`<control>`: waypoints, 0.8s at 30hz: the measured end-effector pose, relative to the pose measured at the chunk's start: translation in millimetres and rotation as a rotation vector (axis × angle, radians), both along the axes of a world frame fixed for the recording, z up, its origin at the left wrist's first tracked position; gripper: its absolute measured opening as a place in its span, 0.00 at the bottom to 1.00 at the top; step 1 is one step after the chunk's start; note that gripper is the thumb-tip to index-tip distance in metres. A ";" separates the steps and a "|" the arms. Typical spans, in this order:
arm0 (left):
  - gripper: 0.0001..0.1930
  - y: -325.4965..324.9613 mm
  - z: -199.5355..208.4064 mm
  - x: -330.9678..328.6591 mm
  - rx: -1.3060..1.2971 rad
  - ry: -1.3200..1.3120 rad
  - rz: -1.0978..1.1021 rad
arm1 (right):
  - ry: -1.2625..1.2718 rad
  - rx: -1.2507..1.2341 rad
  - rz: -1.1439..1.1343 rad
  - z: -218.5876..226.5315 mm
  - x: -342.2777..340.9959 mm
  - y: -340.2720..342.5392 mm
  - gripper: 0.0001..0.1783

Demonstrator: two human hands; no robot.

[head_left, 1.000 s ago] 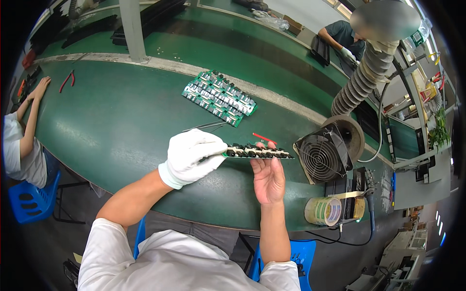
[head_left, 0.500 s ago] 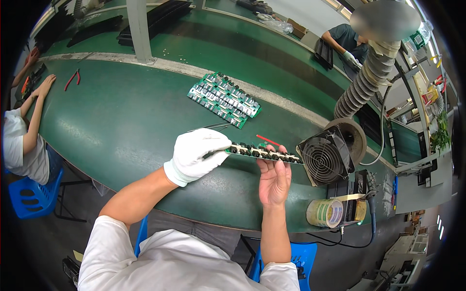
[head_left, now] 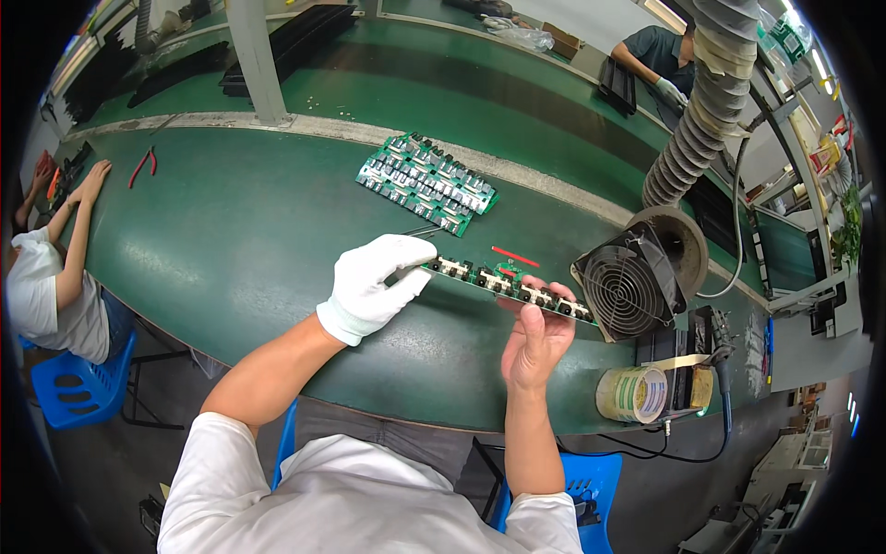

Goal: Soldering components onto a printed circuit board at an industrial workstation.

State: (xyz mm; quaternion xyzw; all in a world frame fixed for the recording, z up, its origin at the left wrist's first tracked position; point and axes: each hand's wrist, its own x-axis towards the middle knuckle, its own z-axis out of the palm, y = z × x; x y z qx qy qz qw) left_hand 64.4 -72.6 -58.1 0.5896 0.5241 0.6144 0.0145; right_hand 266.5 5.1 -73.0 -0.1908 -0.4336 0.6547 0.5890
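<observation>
Left grip [head_left: 374, 288], gloved in white, is pinched tight, its fingers and thumb on the left end of a long, narrow circuit board [head_left: 512, 288] lined with black and cream components. Bare, the right grip [head_left: 537, 346] is turned palm up toward the board's right half, thumb along the near edge and fingertips showing past the far one, so it is closed on the board too. Raised over the green surface [head_left: 240, 240], the board slopes down to the right, its right end near a black fan [head_left: 623, 291] in this view. Coming in from the lower left, the left forearm slants up and inward from a bent elbow; the right forearm rises almost straight, its wrist just below the board. Beyond the hands lies a group of green boards [head_left: 427, 185], and a thin red stick [head_left: 515, 257] rests between them and the held board. Right of the right forearm stands a tape roll [head_left: 631, 394].
</observation>
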 end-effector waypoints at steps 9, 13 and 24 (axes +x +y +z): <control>0.15 0.5 -3.3 -0.9 -0.064 -0.034 0.006 | -0.049 0.086 -0.066 -0.8 -0.8 -1.0 0.28; 0.15 0.1 -3.4 -1.3 -0.056 -0.037 0.004 | -0.041 0.085 -0.059 2.0 -1.6 -1.7 0.28; 0.16 -2.6 -1.9 -1.9 -0.074 -0.056 -0.018 | -0.026 0.077 -0.047 0.0 -1.2 -1.8 0.27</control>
